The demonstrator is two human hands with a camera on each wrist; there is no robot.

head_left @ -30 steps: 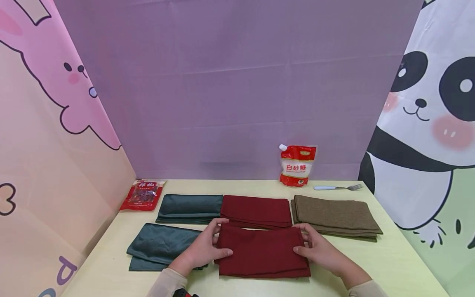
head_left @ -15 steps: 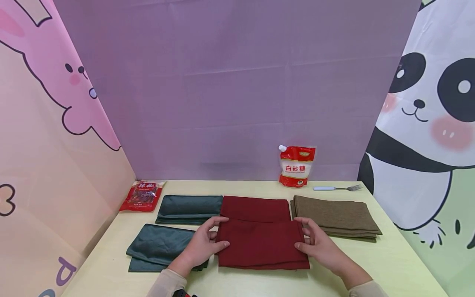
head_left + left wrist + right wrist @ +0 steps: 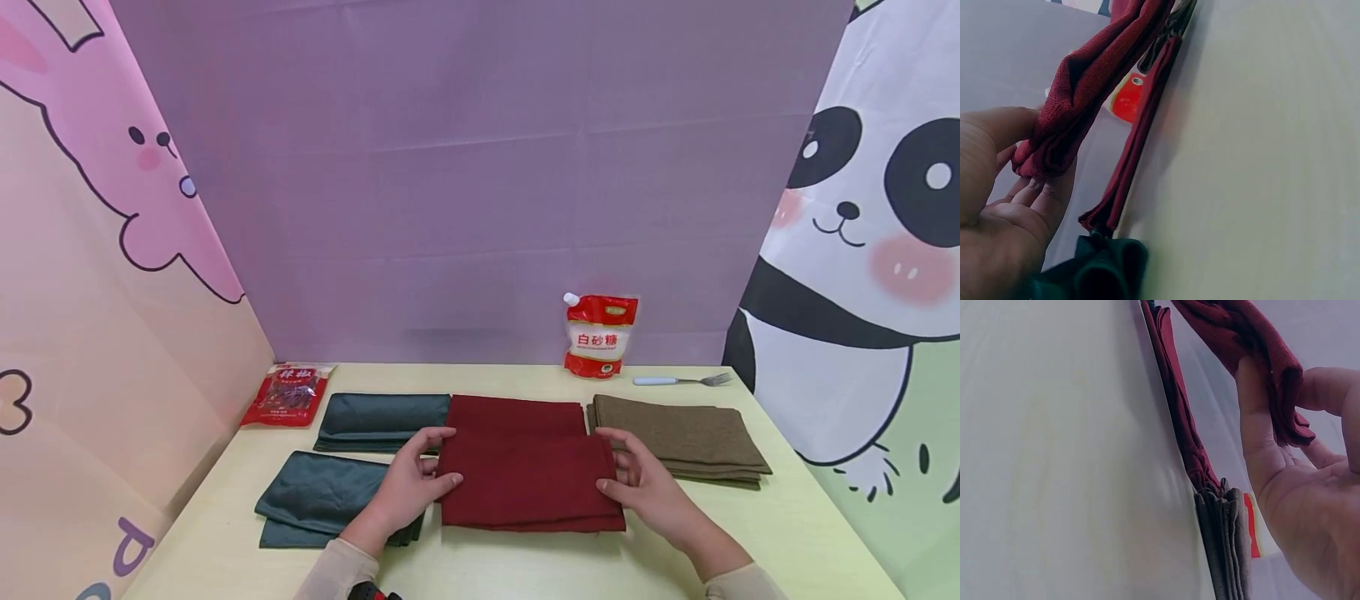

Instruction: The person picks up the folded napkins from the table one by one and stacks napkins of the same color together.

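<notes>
A folded dark red cloth (image 3: 528,483) hangs above the table between both hands. At its left end my left hand (image 3: 408,483) pinches it, thumb on top and fingers beneath, as the left wrist view shows on the raised cloth (image 3: 1079,94). My right hand (image 3: 643,483) grips the opposite end the same way; in the right wrist view the cloth (image 3: 1266,356) sits between thumb and fingers, off the tabletop. Behind it, partly covered in the head view, another folded red cloth (image 3: 517,414) lies flat on the table.
Two folded dark teal cloths, a back one (image 3: 390,417) and a front one (image 3: 322,496), lie on the left. Folded brown cloths (image 3: 675,429) are at right. Along the back are a red chili packet (image 3: 288,396), a white sugar pouch (image 3: 600,337) and a fork (image 3: 682,380).
Both hands have moved the held red cloth away from the table's near side, toward the red cloth at the back, which it now overlaps more in the head view.
</notes>
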